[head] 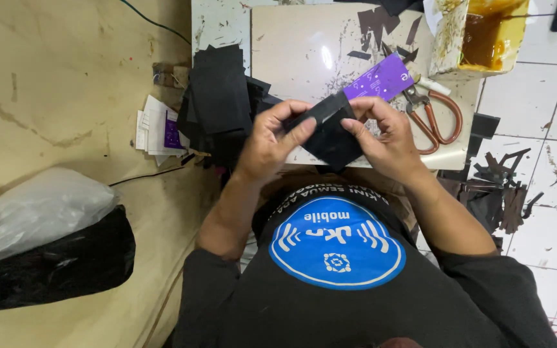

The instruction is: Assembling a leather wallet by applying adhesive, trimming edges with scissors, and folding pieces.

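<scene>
Over the near edge of the tabletop [291,45], the left hand [269,145] and right hand [388,138] each had a grip clamped on a black folded piece [330,135]. Black pieces [217,103] crowded the left; scissors [436,116] and a purple card [381,77] lay right. Scraps [501,187], perhaps leather, littered the tiled floor [549,142].

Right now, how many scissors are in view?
1. The scissors with orange-brown handles lie on the table, just right of the right hand, beside the purple card. Others could be hidden under the black pile.
</scene>
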